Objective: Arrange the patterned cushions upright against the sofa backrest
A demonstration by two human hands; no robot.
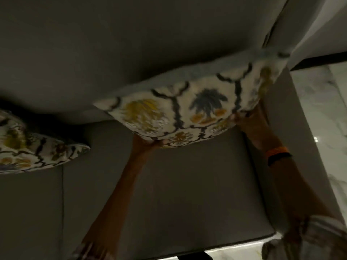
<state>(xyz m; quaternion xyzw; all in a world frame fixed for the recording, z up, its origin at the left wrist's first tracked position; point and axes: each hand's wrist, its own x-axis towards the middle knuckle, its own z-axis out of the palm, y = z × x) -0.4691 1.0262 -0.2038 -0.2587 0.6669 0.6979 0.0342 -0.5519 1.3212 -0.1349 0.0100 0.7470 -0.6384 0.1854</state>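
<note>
With the left hand [148, 142] and right hand [249, 122] both gripping the cushion's [197, 106] near edge above the seat's right end, press its far edge squarely against the backrest [112, 53], then let go.

Held cushion [187, 102] right of second cushion [33, 149].

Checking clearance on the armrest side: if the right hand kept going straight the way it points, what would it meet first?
The right hand already grips the patterned cushion. Pushing onward, cushion and hand would likely meet the grey sofa backrest first, though depth is unclear.
</note>
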